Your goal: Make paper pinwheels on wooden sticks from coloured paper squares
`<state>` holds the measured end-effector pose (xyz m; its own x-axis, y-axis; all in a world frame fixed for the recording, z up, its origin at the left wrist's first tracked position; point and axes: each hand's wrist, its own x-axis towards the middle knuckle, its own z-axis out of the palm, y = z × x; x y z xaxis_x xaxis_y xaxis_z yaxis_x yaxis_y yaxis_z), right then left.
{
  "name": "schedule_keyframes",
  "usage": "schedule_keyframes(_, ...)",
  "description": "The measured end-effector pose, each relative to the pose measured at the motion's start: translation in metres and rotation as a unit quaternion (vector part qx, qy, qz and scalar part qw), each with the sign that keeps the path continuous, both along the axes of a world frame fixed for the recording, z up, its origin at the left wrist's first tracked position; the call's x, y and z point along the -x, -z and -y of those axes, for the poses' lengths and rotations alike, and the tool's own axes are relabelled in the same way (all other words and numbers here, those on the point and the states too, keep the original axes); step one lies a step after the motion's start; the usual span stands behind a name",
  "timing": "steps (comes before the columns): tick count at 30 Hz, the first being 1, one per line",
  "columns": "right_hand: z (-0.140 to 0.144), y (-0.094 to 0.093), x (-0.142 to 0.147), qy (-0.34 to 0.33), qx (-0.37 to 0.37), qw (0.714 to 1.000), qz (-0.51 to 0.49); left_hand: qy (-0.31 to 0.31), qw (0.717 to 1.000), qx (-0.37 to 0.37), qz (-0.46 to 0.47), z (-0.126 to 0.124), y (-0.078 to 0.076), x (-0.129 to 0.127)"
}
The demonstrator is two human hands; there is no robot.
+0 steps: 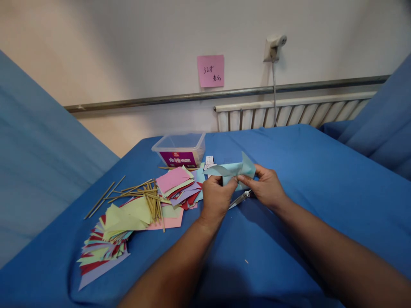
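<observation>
A light blue sheet of paper (pixel 231 170), partly folded with its corners bent up, is held between both hands above the table. My left hand (pixel 215 196) grips its lower left part, the thumb pressed near the middle. From the other side my right hand (pixel 268 185) pinches the paper, its thumb almost meeting the left one. Below the hands lies a pair of scissors (pixel 240 199) with its blades pointing to the lower left; its handles are hidden by my right hand. Small white boxes (pixel 209 161) stand just behind the paper.
Thin sticks (pixel 153 201) lie across stacks of coloured paper (pixel 128 214) on the left. A further pile topped with pink paper (pixel 172 179) lies beside them. Behind stands a clear plastic tub (pixel 180 147). Blue cloth (pixel 308 179) covers the table; a radiator (pixel 295 112) runs along the wall.
</observation>
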<state>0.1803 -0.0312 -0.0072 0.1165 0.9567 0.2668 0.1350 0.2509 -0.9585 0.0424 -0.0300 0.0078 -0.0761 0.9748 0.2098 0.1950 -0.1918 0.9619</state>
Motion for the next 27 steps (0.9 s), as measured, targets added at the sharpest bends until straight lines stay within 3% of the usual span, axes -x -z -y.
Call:
schedule_keyframes(15, 0.003, -0.003, 0.003, 0.006, -0.023, 0.999, -0.021, -0.001, 0.998, -0.053, -0.04, 0.006, -0.011, -0.002)
schedule_keyframes(21, 0.004, -0.004, 0.002, 0.004, -0.005, 0.998, -0.057, 0.006, 1.0, -0.013, 0.007, 0.006, -0.007, -0.001)
schedule_keyframes(27, 0.005, -0.003, 0.003, -0.01, 0.02, 0.995, -0.092, 0.064, 0.994, 0.025, 0.086, 0.004, -0.006, 0.0)
